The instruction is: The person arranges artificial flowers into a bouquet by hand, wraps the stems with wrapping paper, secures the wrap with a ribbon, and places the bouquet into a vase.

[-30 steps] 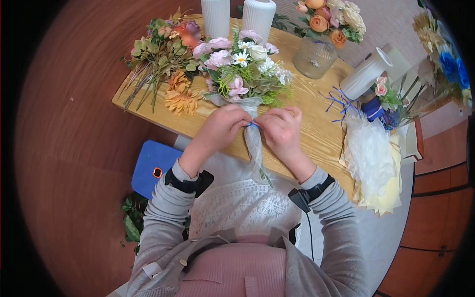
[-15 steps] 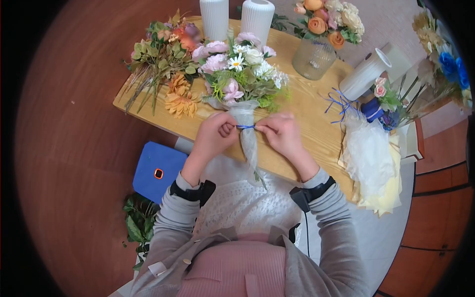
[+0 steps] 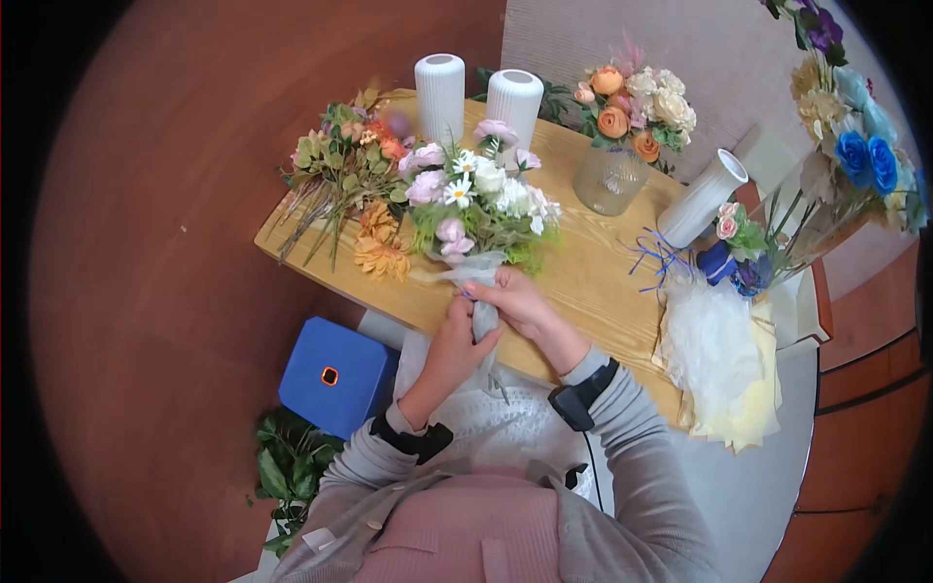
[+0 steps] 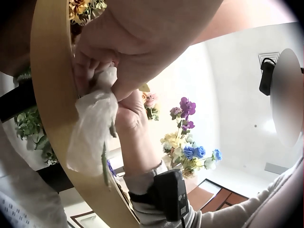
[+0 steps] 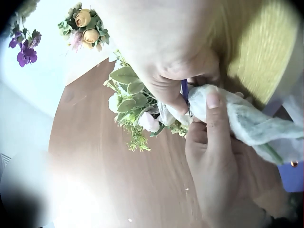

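A bouquet of pink, white and green flowers (image 3: 457, 194) lies at the table's front edge, its stems bound in white wrapping (image 5: 247, 116). My left hand (image 3: 452, 350) grips the wrapped stems, the thumb lying along the wrapping in the right wrist view. Just above it, my right hand (image 3: 525, 309) holds the neck of the bouquet, fingers curled round it. A blue ribbon (image 5: 185, 89) shows at the neck, partly hidden by the right hand's fingers. Green stem ends (image 4: 105, 164) poke out beside the wrapping's lower end.
Loose flowers (image 3: 335, 180) lie on the table's (image 3: 603, 291) left side. Two white vases (image 3: 440, 97) stand behind the bouquet, near a glass vase (image 3: 610, 183) of flowers. To the right are a tilted white vase (image 3: 702, 199), blue ribbon pieces (image 3: 661, 255) and white wrapping sheets (image 3: 709, 335).
Both hands were at the ends of the blue ribbon round the neck. The left hand has since moved down onto the wrapped stems, and the right has closed round the neck. The head view has shifted.
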The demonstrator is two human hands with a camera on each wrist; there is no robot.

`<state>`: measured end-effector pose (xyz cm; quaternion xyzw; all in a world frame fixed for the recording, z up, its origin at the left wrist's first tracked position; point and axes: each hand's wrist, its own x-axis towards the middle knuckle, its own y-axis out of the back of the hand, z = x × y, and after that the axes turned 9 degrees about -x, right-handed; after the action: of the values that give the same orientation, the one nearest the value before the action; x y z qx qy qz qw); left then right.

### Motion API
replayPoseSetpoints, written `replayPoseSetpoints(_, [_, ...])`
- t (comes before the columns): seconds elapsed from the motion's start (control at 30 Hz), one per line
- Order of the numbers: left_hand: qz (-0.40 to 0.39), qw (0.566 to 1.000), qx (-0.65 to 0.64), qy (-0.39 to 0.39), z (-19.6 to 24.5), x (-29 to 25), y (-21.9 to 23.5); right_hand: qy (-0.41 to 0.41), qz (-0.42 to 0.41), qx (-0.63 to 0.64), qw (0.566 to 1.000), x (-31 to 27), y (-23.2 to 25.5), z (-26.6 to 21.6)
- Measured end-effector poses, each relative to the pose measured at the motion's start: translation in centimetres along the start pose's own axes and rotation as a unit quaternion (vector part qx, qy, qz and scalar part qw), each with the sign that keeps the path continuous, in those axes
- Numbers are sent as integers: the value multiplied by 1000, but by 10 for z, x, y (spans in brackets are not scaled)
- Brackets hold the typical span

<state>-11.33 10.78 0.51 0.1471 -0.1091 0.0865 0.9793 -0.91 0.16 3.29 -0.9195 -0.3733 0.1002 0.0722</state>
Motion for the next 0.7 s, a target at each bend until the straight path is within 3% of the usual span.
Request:
replayPoseSetpoints(0.13, [-35,994,-103,-29,7,-7,6,70,30,-16,997,-12,-15,-18])
replayPoseSetpoints(0.2, [-51,991,-105,-58,22,-12,12,123,94,-34,987,-24,-23,-35])
replayPoseSetpoints(0.27, [-69,988,-108,-87,30,-14,16,98,88,-61,989,-35,-23,-47])
replayPoseSetpoints(0.33, [-129,970,-201,-31,28,-15,16,223,111,-117,961,-44,-27,-57])
replayPoseSetpoints(0.37, [-133,970,-201,-35,25,-14,13,209,129,-235,940,-45,-22,-61])
replayPoseSetpoints(0.47, [-95,973,-201,-67,11,-11,2,204,129,-199,950,-44,8,-25])
replayPoseSetpoints(0.5, [-80,975,-195,-65,10,-11,-1,146,122,-118,975,-95,-34,-81])
replayPoseSetpoints(0.63, [-37,980,-156,-115,-4,-6,-14,88,87,-161,979,-121,-1,-56])
replayPoseSetpoints(0.67, [-39,980,-157,-117,-10,-4,-15,98,104,-188,972,-176,14,-31])
replayPoseSetpoints(0.7, [-62,984,-122,-113,-15,-2,-15,107,121,-214,963,-144,6,-48])
